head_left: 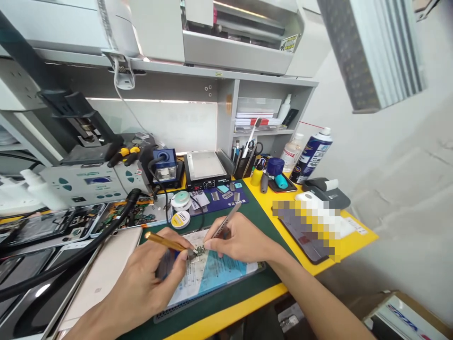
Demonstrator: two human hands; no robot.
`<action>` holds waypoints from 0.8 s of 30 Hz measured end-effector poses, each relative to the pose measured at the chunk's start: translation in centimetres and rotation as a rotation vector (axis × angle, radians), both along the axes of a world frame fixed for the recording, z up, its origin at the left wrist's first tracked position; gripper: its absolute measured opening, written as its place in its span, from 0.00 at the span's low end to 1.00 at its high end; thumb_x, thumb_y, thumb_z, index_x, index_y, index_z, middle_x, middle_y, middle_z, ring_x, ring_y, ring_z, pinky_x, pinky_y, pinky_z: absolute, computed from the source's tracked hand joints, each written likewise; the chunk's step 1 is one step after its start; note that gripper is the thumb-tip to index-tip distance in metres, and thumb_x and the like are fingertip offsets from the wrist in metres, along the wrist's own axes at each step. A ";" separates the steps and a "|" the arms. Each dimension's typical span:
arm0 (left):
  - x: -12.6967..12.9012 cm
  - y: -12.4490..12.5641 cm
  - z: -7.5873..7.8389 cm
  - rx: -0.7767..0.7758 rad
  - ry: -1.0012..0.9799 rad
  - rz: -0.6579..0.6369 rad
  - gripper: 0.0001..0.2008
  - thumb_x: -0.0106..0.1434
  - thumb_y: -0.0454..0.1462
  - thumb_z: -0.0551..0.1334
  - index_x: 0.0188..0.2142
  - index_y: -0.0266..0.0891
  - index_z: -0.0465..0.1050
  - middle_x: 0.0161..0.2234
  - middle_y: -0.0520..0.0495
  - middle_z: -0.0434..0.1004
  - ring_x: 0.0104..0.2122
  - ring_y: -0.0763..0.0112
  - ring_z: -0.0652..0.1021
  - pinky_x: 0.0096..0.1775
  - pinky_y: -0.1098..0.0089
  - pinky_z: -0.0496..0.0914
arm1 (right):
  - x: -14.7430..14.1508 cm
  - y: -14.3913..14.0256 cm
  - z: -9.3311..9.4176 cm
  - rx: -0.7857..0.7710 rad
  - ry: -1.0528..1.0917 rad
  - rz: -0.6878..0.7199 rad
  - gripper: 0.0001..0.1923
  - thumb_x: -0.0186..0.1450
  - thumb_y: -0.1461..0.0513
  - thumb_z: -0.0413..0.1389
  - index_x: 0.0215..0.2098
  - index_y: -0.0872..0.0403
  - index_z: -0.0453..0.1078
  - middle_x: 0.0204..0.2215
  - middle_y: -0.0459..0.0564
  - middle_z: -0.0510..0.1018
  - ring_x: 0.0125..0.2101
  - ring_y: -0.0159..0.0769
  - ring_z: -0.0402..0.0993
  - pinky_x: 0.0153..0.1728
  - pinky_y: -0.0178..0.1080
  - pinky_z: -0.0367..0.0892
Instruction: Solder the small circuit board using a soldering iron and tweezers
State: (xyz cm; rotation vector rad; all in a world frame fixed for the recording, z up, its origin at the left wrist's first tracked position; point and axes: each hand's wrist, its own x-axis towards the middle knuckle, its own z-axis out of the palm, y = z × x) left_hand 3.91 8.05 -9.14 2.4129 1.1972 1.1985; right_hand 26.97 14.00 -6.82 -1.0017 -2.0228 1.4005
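Pinched in my left hand [155, 269] is a gold pen-shaped tool [164, 241]; its tip reaches the edge of a small circuit board [201, 250], though the tip's kind is hard to make out. Silver tweezers [226, 221] are gripped in my right hand [239, 238], slanting down at the board's right side. Fingers hide the tweezers' points. The board lies on a stained work pad [222, 273] with a blue and white printed surface, between both hands. Under the pad spreads a dark green mat [230, 295].
Behind the hands are two small round tins [180, 219], a blue mat [226, 200] with metal pieces, and a heating plate [207, 170]. A black hose [120, 222] crosses phones at left. A dark phone [300, 236] and spray can [313, 153] stand right.
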 end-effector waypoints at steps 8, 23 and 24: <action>0.1 -0.2 0.3 -0.020 0.020 0.057 0.04 0.70 0.36 0.59 0.42 0.43 0.72 0.37 0.51 0.78 0.38 0.68 0.79 0.39 0.71 0.72 | 0.1 0.3 0.4 -0.041 0.016 0.019 0.10 0.61 0.58 0.64 0.33 0.58 0.77 0.18 0.43 0.74 0.15 0.26 0.66 0.16 0.29 0.63; 0.5 -0.2 0.5 -0.108 -0.041 0.086 0.08 0.70 0.39 0.57 0.39 0.40 0.74 0.34 0.49 0.78 0.32 0.70 0.77 0.36 0.70 0.72 | 0.1 0.4 0.0 0.014 -0.001 0.038 0.11 0.64 0.57 0.62 0.36 0.58 0.76 0.19 0.45 0.75 0.14 0.26 0.65 0.13 0.28 0.62; 0.6 -0.2 0.5 -0.106 -0.039 0.092 0.08 0.70 0.38 0.57 0.39 0.40 0.74 0.33 0.50 0.78 0.32 0.70 0.77 0.36 0.69 0.71 | 0.1 0.4 0.0 0.018 -0.003 0.041 0.11 0.64 0.57 0.61 0.36 0.59 0.76 0.18 0.45 0.75 0.13 0.26 0.64 0.13 0.28 0.62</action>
